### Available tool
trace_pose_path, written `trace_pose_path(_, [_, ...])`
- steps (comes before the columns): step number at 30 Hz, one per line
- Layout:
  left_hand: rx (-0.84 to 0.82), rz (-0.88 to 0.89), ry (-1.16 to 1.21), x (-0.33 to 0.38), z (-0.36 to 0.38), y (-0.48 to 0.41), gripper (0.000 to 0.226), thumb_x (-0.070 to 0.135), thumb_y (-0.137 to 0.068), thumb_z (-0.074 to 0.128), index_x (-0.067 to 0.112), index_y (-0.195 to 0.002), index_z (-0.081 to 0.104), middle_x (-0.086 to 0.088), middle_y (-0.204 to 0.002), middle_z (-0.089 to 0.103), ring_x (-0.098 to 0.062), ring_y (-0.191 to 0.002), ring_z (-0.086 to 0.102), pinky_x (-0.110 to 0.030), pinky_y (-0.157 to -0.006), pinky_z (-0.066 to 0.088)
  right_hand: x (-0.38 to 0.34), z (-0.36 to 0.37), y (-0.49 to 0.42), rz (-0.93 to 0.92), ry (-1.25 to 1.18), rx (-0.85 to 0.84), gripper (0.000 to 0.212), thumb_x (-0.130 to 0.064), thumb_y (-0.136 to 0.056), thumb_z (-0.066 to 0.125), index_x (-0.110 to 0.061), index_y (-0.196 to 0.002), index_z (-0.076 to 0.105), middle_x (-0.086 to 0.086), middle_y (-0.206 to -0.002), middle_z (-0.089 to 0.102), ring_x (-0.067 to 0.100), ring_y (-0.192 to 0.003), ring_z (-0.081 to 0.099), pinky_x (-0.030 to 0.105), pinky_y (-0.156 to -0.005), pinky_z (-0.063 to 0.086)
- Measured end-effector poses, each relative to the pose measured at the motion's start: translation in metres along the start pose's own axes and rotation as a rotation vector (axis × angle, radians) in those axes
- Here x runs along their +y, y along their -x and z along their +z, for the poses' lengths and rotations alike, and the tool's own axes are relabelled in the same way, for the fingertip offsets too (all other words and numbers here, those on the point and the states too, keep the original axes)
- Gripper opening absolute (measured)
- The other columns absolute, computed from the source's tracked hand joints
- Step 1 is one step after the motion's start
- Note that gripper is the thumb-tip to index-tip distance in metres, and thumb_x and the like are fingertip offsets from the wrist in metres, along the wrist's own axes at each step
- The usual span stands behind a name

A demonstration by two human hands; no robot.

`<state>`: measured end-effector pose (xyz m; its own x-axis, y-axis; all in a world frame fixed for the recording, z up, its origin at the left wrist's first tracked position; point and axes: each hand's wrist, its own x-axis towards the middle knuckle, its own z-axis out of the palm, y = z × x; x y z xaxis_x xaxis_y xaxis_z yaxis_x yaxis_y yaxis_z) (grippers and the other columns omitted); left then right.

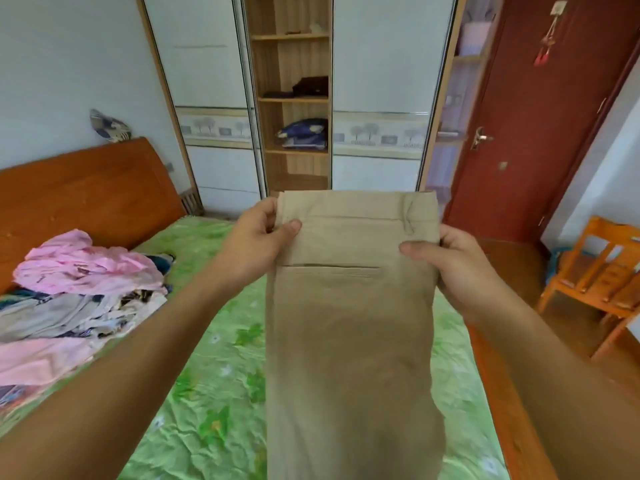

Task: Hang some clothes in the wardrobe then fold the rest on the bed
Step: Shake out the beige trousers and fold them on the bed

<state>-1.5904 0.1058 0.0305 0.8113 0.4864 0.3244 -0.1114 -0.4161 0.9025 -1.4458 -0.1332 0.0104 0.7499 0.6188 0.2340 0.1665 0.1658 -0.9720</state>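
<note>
Tan trousers (349, 323) held up over the bed (214, 393), legs doubled together and hanging. Left hand (258, 233) pinches one waistband edge, right hand (450, 261) the other — thumbs in front, fingers curled behind. Pile of clothes (79, 292) on the bed's left side looks unfolded, so prob. most folding left. Wardrobe (294, 95) open in the middle w/ shelves showing — no hung items visible, can't tell if hanging's done.

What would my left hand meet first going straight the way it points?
The left hand pinches the beige trousers; pushed on, it probably reaches the wardrobe's open shelves, though depth is unclear.
</note>
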Motion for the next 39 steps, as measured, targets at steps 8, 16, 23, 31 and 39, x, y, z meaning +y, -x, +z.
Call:
trace_pose_path(8, [-0.212, -0.258, -0.455, -0.229, 0.040, 0.030, 0.019, 0.013, -0.087, 0.076, 0.013, -0.104, 0.066, -0.004, -0.097, 0.059, -0.020, -0.086, 0.054, -0.018, -0.079, 0.045, 0.222, -0.001, 0.008, 0.344, 0.697, 0.056, 0.023, -0.012, -0.080, 0.080, -0.029, -0.076, 0.064, 0.000, -0.085, 0.064, 0.014, -0.078, 0.061, 0.024, -0.067, 0.047])
trace_pose_path(16, [-0.299, -0.513, -0.340, -0.366, 0.097, 0.016, 0.017, 0.012, -0.098, 0.056, 0.016, -0.114, 0.059, -0.001, -0.066, 0.063, -0.013, -0.051, 0.065, -0.026, -0.050, 0.052, 0.364, -0.010, -0.022, 0.700, 0.569, 0.032, 0.005, -0.015, -0.096, 0.062, -0.017, -0.100, 0.059, 0.003, -0.063, 0.068, 0.020, -0.051, 0.061, 0.035, -0.052, 0.050])
trace_pose_path(23, [-0.327, -0.493, -0.155, -0.448, 0.155, -0.127, 0.079, 0.012, -0.097, 0.065, 0.029, -0.159, 0.019, -0.009, -0.154, 0.043, -0.015, -0.132, 0.050, -0.029, -0.097, 0.050, 0.439, -0.035, -0.166, 0.603, 0.636, -0.019, 0.085, -0.034, -0.097, 0.066, -0.030, -0.161, 0.010, 0.007, -0.157, 0.042, 0.030, -0.137, 0.049, 0.035, -0.103, 0.042])
trace_pose_path(31, [-0.681, -0.756, -0.527, -0.611, 0.220, 0.055, 0.066, 0.031, -0.101, 0.059, 0.020, -0.158, 0.028, -0.007, -0.160, 0.031, -0.020, -0.143, 0.037, -0.027, -0.113, 0.030, 0.624, -0.019, 0.010, 0.893, 1.174, -0.680, 0.068, -0.050, -0.103, 0.043, -0.032, -0.161, 0.010, 0.007, -0.167, 0.010, 0.030, -0.153, 0.014, 0.052, -0.118, 0.031])
trace_pose_path(39, [-0.413, -0.596, -0.642, -0.681, 0.255, 0.177, 0.045, 0.027, -0.078, 0.081, 0.001, -0.111, 0.064, -0.018, -0.117, 0.057, -0.040, -0.107, 0.055, -0.049, -0.098, 0.047, 0.720, 0.004, 0.126, 0.827, 1.279, -0.565, 0.090, -0.059, -0.096, 0.040, -0.039, -0.152, -0.028, 0.010, -0.155, -0.046, 0.033, -0.145, -0.039, 0.078, -0.113, 0.003])
